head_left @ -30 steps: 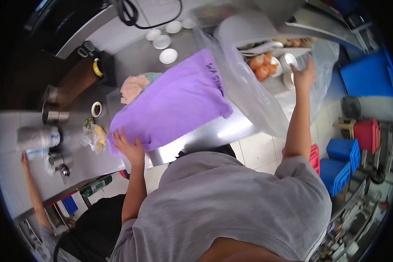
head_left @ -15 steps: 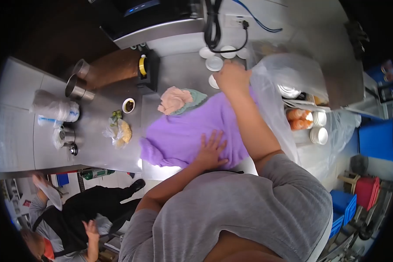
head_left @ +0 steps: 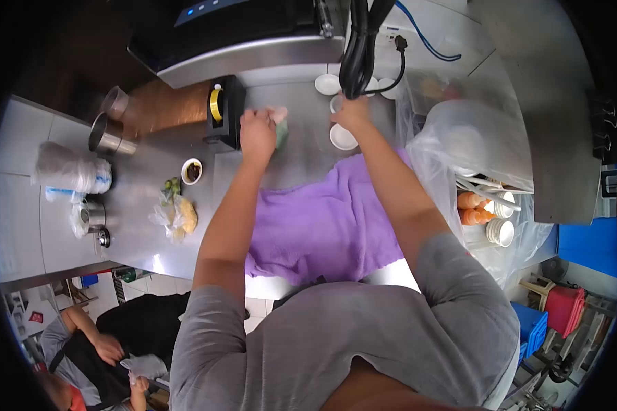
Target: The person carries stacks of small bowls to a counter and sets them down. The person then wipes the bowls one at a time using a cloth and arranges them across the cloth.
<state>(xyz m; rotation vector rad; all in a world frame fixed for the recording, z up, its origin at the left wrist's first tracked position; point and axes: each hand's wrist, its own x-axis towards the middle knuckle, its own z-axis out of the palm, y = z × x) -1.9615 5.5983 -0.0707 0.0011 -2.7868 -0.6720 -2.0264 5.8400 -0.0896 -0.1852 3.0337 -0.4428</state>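
My left hand (head_left: 258, 137) is closed over a bunched pink and green cloth (head_left: 281, 130), pressed to the steel counter beside a black device with a yellow roll. Farther right, my right hand (head_left: 354, 114) has its fingers curled at a small white dish (head_left: 335, 104), which it partly covers; a black cable hides some of the hand. Just below lies another white dish (head_left: 343, 137). More white dishes (head_left: 327, 84) stand toward the wall. A purple towel (head_left: 322, 219) is spread on the counter between my forearms, reaching its front edge.
Left on the counter are a cup of dark sauce (head_left: 192, 171), bagged food (head_left: 182, 218) and metal containers (head_left: 107, 134). Plastic-wrapped items (head_left: 463, 140) and orange-filled bottles (head_left: 474, 209) stand right. Black cables (head_left: 360, 48) hang overhead. A co-worker (head_left: 110, 349) is lower left.
My left hand has left the purple towel and moved up to the pink and green cloth, which now lies farther back. My right hand stays among the dishes. The view has shifted slightly.
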